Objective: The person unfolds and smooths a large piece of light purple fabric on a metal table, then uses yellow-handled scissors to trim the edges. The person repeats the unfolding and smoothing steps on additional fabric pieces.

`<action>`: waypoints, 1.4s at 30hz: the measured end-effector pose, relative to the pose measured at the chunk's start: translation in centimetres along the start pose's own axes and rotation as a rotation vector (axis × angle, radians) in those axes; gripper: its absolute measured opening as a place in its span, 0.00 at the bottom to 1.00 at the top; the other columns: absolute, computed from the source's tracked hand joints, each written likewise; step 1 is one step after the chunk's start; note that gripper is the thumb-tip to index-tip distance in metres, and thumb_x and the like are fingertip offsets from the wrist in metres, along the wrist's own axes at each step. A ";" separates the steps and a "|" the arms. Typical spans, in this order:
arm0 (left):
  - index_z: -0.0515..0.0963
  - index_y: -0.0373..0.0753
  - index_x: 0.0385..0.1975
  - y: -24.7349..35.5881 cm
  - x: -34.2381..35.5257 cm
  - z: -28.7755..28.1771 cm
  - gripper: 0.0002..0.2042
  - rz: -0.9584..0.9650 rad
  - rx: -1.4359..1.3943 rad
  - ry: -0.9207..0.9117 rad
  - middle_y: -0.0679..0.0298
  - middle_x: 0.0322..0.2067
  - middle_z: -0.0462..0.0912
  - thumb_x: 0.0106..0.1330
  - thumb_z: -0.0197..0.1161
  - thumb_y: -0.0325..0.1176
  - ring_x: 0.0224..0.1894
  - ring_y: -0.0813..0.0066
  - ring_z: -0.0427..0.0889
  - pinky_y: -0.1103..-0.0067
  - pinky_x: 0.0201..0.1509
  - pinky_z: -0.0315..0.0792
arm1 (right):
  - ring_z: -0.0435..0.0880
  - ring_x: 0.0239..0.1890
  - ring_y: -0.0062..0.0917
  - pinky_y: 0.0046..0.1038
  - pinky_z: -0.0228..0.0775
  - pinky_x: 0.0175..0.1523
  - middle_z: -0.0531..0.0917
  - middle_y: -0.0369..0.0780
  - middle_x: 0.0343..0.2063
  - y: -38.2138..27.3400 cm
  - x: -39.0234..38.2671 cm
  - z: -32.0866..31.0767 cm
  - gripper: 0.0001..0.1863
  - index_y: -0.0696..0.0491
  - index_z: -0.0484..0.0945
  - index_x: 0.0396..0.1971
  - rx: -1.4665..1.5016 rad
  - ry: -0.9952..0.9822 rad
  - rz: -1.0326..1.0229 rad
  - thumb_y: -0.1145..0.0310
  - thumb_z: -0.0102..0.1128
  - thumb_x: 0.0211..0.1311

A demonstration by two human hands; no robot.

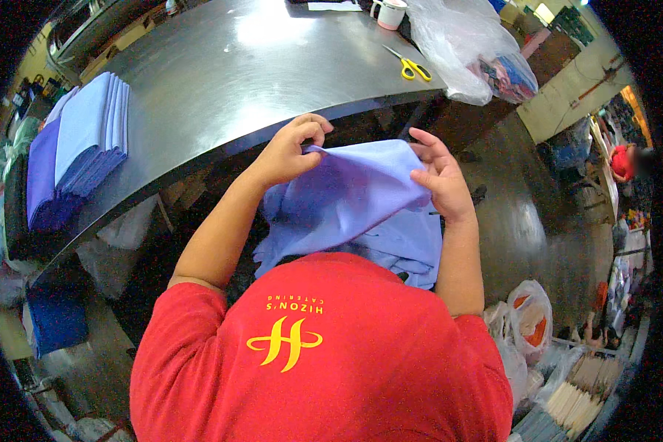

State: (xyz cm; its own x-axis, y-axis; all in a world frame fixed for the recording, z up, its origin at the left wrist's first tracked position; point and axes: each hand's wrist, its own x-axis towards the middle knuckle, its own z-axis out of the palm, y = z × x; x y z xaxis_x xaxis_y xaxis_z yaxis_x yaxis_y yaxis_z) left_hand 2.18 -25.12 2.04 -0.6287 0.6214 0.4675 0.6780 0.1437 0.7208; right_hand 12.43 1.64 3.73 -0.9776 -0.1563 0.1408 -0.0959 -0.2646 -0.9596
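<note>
A light blue-violet cloth (361,180) is stretched between my two hands in front of my chest. My left hand (296,151) pinches one corner between thumb and bent fingers. At the opposite edge, my right hand (449,184) has its thumb on the near face and some fingers behind the fabric, with the index finger raised. More bunched blue cloth (401,243) lies beneath it on my lap, partly hidden by my red shirt. Folded blue and violet cloths (88,140) are stacked at the table's left end, away from both hands.
The metal table (199,81) curves across in front of me, its near edge just beyond my hands. Yellow-handled scissors (409,66), a white mug (389,13) and a clear plastic bag (457,51) lie toward its far right. Filled plastic bags (527,317) sit at my lower right.
</note>
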 end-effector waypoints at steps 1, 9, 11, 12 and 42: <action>0.64 0.36 0.20 0.0 0.1 0.4 0.06 0.059 -0.060 0.039 0.56 0.37 0.78 0.47 0.54 0.20 0.39 0.70 0.76 0.77 0.40 0.70 | 0.73 0.47 0.21 0.24 0.65 0.52 0.73 0.39 0.48 0.4 -0.6 0.0 0.31 0.55 0.68 0.53 -0.069 0.006 0.045 0.74 0.66 0.44; 0.62 0.36 0.21 0.9 1.5 1.5 0.07 -0.097 0.082 0.196 0.57 0.29 0.80 0.48 0.53 0.18 0.36 0.68 0.78 0.75 0.40 0.71 | 0.77 0.37 0.23 0.27 0.68 0.46 0.81 0.36 0.35 4.2 -3.7 0.5 0.17 0.56 0.76 0.43 -0.493 0.011 0.338 0.67 0.61 0.53; 0.68 0.35 0.29 1.5 1.9 1.1 0.07 -0.167 -0.012 0.158 0.57 0.34 0.79 0.51 0.57 0.21 0.39 0.68 0.78 0.76 0.44 0.71 | 0.76 0.36 0.21 0.27 0.68 0.45 0.80 0.34 0.34 2.2 -1.9 -1.5 0.14 0.57 0.76 0.42 -0.282 0.512 0.087 0.67 0.59 0.56; 0.69 0.36 0.32 1.8 2.2 0.8 0.09 -0.187 -0.090 0.116 0.57 0.36 0.78 0.52 0.58 0.21 0.41 0.69 0.77 0.77 0.46 0.70 | 0.76 0.34 0.21 0.27 0.69 0.44 0.80 0.35 0.34 0.9 -1.3 -2.4 0.12 0.55 0.77 0.40 -0.022 0.600 -0.102 0.67 0.57 0.58; 0.78 0.36 0.29 4.9 5.6 2.3 0.09 0.129 -0.078 -0.093 0.58 0.25 0.79 0.55 0.62 0.35 0.30 0.71 0.78 0.78 0.36 0.71 | 0.74 0.30 0.17 0.23 0.68 0.37 0.78 0.35 0.25 -0.1 -5.2 -2.4 0.14 0.59 0.76 0.32 -0.617 -0.237 0.466 0.64 0.64 0.49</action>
State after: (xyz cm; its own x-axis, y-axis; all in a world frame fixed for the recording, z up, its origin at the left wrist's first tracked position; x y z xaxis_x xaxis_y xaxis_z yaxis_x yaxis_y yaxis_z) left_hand 2.83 -19.11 6.99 -0.4983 0.7000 0.5116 0.7168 0.0006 0.6973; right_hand 17.05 4.77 2.53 -0.8834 -0.3370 -0.3257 0.1581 0.4398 -0.8841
